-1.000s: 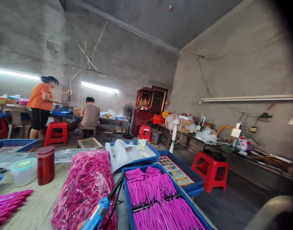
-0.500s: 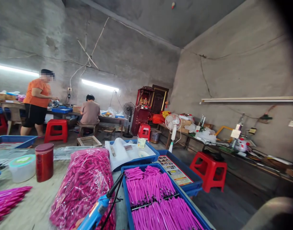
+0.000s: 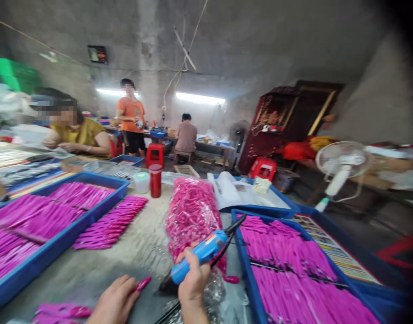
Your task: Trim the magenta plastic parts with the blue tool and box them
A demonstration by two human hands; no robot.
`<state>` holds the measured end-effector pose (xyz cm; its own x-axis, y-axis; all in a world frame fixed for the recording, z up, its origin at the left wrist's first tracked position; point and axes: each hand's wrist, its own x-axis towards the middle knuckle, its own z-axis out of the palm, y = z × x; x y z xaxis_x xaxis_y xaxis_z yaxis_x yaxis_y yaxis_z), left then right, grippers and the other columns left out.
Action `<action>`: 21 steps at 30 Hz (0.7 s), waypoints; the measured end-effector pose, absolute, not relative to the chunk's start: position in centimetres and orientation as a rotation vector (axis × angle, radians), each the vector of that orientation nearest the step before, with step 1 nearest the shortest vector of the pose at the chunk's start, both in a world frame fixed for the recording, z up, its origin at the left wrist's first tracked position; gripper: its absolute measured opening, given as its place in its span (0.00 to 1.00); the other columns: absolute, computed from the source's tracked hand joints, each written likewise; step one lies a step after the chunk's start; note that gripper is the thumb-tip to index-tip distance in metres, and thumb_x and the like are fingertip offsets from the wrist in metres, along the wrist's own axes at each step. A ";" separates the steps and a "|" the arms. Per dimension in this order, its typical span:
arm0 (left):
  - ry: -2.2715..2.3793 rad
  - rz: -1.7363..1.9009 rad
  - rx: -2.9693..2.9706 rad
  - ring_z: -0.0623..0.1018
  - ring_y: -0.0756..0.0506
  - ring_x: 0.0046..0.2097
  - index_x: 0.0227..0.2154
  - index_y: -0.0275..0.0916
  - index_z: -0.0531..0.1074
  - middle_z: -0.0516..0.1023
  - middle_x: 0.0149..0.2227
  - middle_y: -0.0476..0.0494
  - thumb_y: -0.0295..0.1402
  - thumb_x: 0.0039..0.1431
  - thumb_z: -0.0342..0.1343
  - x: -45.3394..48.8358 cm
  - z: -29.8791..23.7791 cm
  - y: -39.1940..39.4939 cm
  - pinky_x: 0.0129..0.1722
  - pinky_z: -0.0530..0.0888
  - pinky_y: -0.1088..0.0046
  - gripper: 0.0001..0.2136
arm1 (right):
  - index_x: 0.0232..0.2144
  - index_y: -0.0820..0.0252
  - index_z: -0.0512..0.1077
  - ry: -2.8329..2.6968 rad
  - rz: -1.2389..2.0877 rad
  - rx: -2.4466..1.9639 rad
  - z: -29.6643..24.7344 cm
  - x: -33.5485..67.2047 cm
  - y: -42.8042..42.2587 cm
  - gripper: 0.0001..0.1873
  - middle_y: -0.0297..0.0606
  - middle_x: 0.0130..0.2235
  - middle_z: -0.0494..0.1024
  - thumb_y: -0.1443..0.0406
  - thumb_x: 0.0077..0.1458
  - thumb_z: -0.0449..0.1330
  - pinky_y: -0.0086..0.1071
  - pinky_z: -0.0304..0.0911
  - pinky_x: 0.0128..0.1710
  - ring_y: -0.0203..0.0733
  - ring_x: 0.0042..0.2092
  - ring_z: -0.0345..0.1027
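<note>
In my right hand (image 3: 193, 283) is a blue electric screwdriver (image 3: 203, 252), its fingers wrapped round the body. The tool's dark front end points down left to the table and its black cord end points up right. My left hand (image 3: 114, 298) is low on the table, fingers closed on a magenta plastic piece (image 3: 144, 283) whose tip sticks out to the right. Left of that hand lie a few more magenta pieces (image 3: 59, 311). A row of them (image 3: 111, 222) lies farther up the table. Behind the screwdriver sits a clear bag (image 3: 192, 202) full of pink pieces.
Blue trays of magenta pieces stand left (image 3: 88, 228) and right (image 3: 238, 252). A red canister (image 3: 155, 182) and a lidded tub (image 3: 141, 183) stand behind. A co-worker in yellow (image 3: 91, 137) sits at left; two other people are farther back. A white fan (image 3: 339, 168) stands at right.
The view has swung left and down, bringing both hands, the left tray and the co-worker in yellow into sight. The person in orange now faces this way.
</note>
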<state>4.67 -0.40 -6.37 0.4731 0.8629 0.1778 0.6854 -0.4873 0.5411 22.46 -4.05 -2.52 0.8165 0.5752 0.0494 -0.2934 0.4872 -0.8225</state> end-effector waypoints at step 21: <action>1.428 0.401 2.268 0.73 0.47 0.34 0.24 0.39 0.69 0.73 0.29 0.46 0.30 0.58 0.47 5.1 -2.4 -1.6 0.34 0.68 0.74 0.10 | 0.30 0.60 0.63 -0.182 0.628 -0.872 -0.2 23.0 -4.8 0.21 0.29 0.17 0.68 0.59 0.33 0.65 0.32 0.59 0.21 0.38 0.18 0.62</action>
